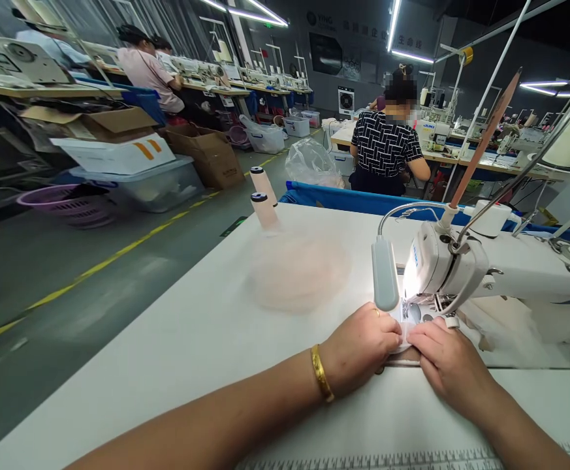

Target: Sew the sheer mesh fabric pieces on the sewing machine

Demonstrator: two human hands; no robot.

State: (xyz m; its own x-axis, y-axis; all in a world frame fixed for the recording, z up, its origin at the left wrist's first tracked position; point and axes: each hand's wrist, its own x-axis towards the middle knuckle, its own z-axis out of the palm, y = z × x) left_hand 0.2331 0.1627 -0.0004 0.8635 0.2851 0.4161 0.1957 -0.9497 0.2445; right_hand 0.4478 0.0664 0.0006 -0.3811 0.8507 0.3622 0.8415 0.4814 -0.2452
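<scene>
My left hand [363, 343] is closed, its fingertips pinching the left side of a small pale piece of fabric [405, 334] just in front of the needle area. On the other side, my right hand [454, 362] presses its fingers together on the same piece. Both hands rest low at the white sewing machine [444, 261], whose light shines on the needle. Most of the fabric is hidden under the fingers. A grey lamp head [385, 274] on a bent metal neck hangs just above my left hand.
Sheer pale pink fabric [299, 273] lies on the white table [206, 365]. Two pale pink thread spools [265, 210] stand at its far edge. A ruler strip [363, 462] runs along the near edge. Ahead, a person [387, 147] sits at another machine. Boxes [201, 156] line the left aisle.
</scene>
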